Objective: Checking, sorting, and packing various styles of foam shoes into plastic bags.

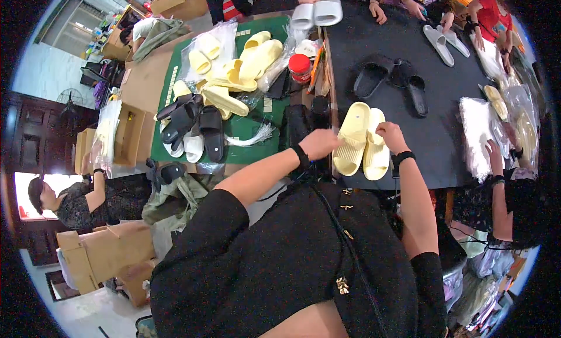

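Observation:
A pair of pale yellow slide slippers lies side by side on the black tabletop in front of me, the left slipper (350,154) partly against the right slipper (376,160). My left hand (321,143) is at the outer edge of the left slipper's ribbed strap, its fingers curled in against it. On the other side, my right hand (392,136) is bent into a pinch over the right slipper, near its strap. Whatever lies between those fingertips is too small to make out. Beyond the pair are black slippers (372,80), a larger one and a smaller one.
A green mat (251,154) on the left carries piled yellow, black and white slippers. Near the table seam stands a red-lidded jar (300,68). Co-workers' hands handle white slippers (439,44) at far right and another white pair (316,12) at the top. Plastic bags (476,133) lie right.

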Tool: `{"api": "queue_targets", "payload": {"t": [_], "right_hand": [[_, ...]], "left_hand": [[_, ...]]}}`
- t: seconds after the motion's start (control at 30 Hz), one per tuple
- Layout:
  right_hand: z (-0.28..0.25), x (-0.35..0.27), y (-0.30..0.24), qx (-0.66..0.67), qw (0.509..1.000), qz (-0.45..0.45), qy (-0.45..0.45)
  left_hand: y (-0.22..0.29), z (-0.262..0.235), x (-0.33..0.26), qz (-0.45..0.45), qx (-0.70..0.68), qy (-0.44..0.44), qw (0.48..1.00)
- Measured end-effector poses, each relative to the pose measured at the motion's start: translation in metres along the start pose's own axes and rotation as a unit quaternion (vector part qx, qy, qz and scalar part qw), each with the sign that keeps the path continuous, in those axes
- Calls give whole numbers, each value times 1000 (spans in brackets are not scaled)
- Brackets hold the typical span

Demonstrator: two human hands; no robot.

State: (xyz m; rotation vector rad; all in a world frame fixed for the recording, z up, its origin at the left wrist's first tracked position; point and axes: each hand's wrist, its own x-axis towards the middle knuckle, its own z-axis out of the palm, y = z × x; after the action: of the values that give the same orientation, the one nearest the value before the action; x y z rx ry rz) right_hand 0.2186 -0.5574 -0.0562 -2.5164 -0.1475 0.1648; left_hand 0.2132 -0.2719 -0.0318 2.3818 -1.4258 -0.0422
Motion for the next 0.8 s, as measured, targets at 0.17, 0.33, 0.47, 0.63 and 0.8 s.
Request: {"api": "queue_targets", "payload": {"t": [0.17,0.33,0.47,0.63,0.8], "right_hand": [[8,1,9,5,999,-41,3],[7,-2,5,24,998,8,-52],[5,-5,3,38,994,50,-88],[11,-6,14,33,994,49,-89],[12,-3,18,95,986,68,-116]], "left_hand": [[23,36,-20,29,14,-112,993],[19,67,-19,24,57,-108,992],[23,59,-14,1,45,-135,990],[35,48,-4,33,25,-118,992],[55,46,20,-47,-33,-129,990]]}}
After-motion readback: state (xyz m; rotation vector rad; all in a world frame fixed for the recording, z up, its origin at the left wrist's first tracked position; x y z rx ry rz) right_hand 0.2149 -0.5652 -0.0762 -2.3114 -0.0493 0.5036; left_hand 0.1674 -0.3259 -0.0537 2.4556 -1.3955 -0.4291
